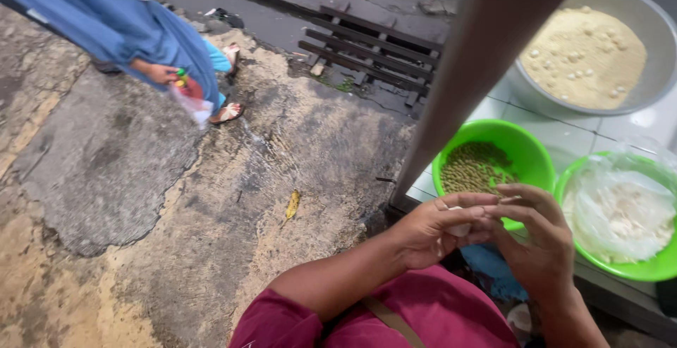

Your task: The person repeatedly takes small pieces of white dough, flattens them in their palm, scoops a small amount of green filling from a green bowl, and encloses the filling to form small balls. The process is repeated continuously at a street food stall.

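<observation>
Both forearms are bending inward at chest height, meeting over the surface (pixel 564 136) edge. The left hand (pixel 437 228) is curling its fingers around a small white piece (pixel 458 229), pinching it; the right hand (pixel 539 246) is cupping beside it, fingertips touching the left. A bowl of green beans (pixel 486 165) is sitting just beyond, a post (pixel 479 66) crowding the left side.

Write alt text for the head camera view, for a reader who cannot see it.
A person's left hand and right hand meet over a small pale piece, beside a green bowl of small green beans. A second green bowl holds a plastic-lined white filling, a metal basin holds yellow flour, and another person in blue walks past.
</observation>
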